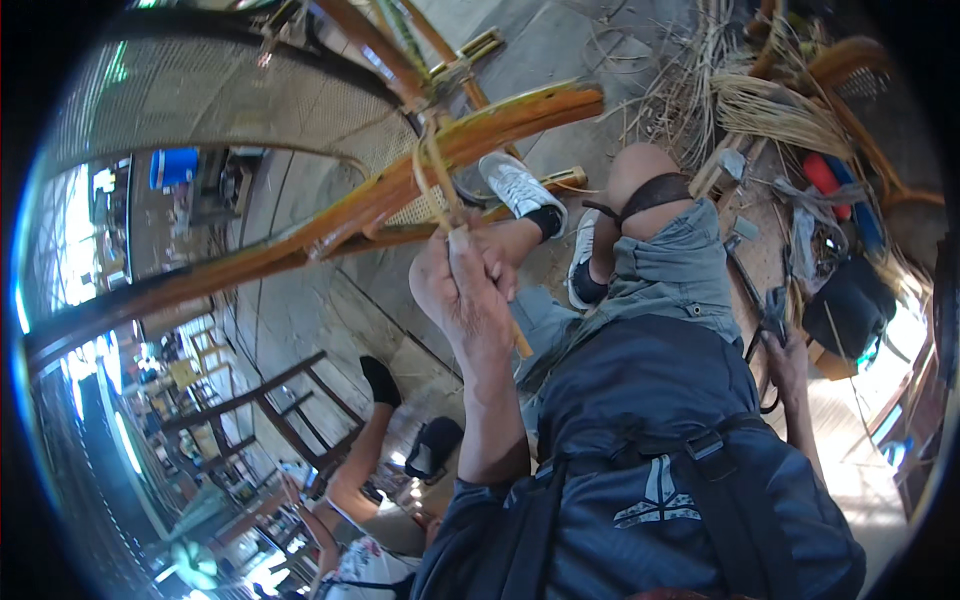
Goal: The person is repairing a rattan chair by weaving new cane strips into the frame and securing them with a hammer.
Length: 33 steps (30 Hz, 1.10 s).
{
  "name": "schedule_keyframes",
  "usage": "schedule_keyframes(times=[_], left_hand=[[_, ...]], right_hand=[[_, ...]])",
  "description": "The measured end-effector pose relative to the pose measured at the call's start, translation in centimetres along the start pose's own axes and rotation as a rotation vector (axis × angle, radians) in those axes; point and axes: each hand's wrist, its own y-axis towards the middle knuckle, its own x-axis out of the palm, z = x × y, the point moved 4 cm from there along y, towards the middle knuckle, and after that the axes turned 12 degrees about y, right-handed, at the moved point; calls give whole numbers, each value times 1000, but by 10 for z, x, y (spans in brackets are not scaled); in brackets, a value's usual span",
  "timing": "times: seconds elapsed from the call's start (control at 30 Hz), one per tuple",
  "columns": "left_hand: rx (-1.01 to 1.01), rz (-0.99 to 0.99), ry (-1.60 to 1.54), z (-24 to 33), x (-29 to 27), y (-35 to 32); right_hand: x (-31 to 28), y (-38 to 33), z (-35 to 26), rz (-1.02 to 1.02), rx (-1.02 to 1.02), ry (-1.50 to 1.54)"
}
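Observation:
My left hand (468,290) is closed around a pale rattan strip (436,178), thumb on top. The strip loops over the curved brown wooden rail (500,125) of a piece of cane furniture just beyond the hand. A short end of the strip sticks out below my fingers. Low at my right side, my right hand (787,358) is closed around something dark that I cannot make out. Beside it lies a long dark-handled tool (742,275). A woven cane panel (240,95) fills part of the furniture frame at the upper left.
A heap of loose rattan strands (690,80) and a tied bundle (780,110) lie on the floor at the far right. Nearby are a plastic bag (805,240) and a black bag or cap (850,305). Another person's leg (365,450) and a dark wooden frame (300,410) are at the left.

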Motion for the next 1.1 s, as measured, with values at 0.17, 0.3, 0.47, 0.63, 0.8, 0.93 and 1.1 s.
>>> schedule_keyframes(times=[0.17, 0.3, 0.47, 0.63, 0.8, 0.93, 1.1], left_hand=[[-41, -52, 59, -12, -9, -38], [-55, 95, 220, -30, -21, -83], [-87, 199, 437, -55, -39, -112], [-87, 211, 516, -58, -41, -124], [-87, 171, 663, -46, -51, -126], [-226, 316, 531, -45, -88, -126], [-37, 353, 470, 3, -127, -99]], right_hand=[[20, 9, -118, -302, -165, 136], [69, 15, -146, -674, -324, 73], [161, -7, -223, -1091, -547, -619], [219, -31, -256, -1239, -821, -718], [240, -36, -262, -1312, -896, -785], [176, -6, -246, -977, -653, -630], [66, 65, -126, -344, -173, -435]])
